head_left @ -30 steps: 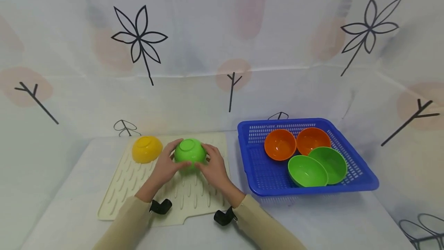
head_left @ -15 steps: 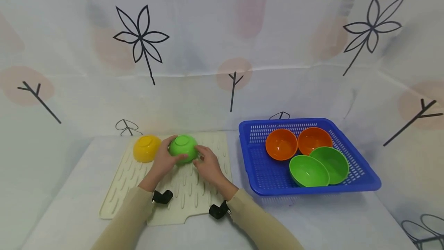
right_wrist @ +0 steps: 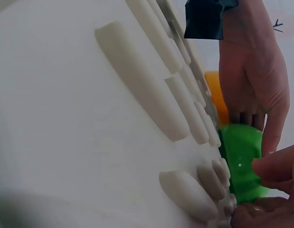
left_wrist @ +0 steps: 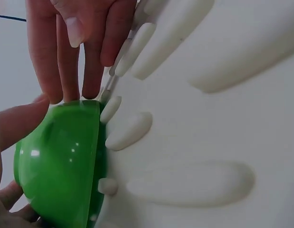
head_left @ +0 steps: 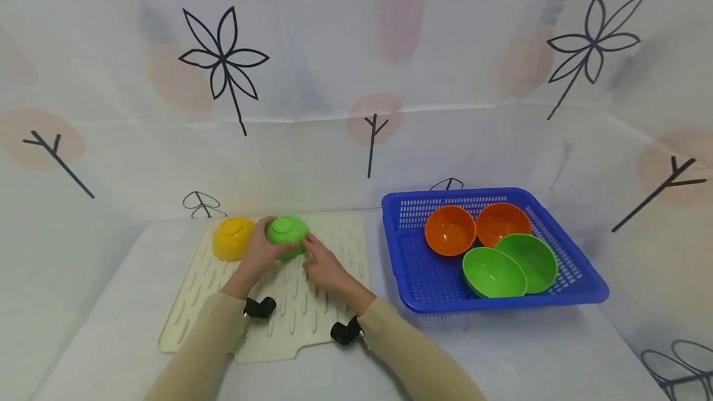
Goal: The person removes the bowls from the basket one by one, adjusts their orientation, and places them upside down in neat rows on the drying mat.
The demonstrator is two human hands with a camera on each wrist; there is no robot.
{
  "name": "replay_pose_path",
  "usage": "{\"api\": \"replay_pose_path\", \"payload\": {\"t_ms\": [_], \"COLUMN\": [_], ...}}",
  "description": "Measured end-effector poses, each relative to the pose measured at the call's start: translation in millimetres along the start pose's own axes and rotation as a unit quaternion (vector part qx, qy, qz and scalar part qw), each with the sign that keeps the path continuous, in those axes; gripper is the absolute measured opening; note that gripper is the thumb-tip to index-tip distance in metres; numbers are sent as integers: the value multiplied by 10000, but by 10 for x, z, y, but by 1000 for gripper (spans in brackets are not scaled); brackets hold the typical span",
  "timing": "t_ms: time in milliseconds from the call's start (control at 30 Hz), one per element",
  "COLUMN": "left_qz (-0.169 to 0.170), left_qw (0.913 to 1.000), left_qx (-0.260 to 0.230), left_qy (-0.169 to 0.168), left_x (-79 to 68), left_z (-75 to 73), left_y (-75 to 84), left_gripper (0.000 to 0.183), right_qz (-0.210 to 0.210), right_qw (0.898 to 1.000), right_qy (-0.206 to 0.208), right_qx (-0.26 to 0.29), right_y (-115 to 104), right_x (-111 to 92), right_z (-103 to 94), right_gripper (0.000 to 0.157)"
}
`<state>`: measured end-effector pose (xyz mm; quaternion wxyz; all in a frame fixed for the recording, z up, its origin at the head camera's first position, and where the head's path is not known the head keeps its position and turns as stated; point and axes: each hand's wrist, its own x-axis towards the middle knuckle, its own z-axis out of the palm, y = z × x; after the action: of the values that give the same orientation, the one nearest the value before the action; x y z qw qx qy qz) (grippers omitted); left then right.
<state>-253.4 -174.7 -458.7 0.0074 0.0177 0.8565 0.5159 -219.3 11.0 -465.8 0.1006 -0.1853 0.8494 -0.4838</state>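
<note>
Thumb and fingers of the left hand (head_left: 259,254) curl round an upturned green bowl (head_left: 286,239); the right hand (head_left: 327,268) touches its right side, fingers nearly straight. Just beyond the left fingers sits a yellow bowl (head_left: 229,241); well right of the right fingers, a blue basket (head_left: 496,307). The left wrist view alone reveals the green rim meeting the drying mat's (left_wrist: 199,133) ridges.

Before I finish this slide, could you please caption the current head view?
Left hand and right hand at an upturned green bowl beside a yellow bowl on a ridged mat.
</note>
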Motion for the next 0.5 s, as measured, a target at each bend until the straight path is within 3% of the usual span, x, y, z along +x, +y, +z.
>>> {"api": "replay_pose_path", "payload": {"t_ms": [233, 500], "left_qz": [-56, 50], "left_qw": [9991, 9970], "left_qx": [197, 597], "left_qy": [365, 495], "left_x": [12, -2], "left_z": [0, 18], "left_y": [-37, -22], "left_gripper": [88, 81], "right_qz": [-91, -154], "right_qw": [9999, 9985], "right_qy": [-97, 246], "right_qx": [14, 466], "right_y": [-36, -117], "right_x": [-19, -138], "right_z": [-21, -137], "right_gripper": [57, 55]}}
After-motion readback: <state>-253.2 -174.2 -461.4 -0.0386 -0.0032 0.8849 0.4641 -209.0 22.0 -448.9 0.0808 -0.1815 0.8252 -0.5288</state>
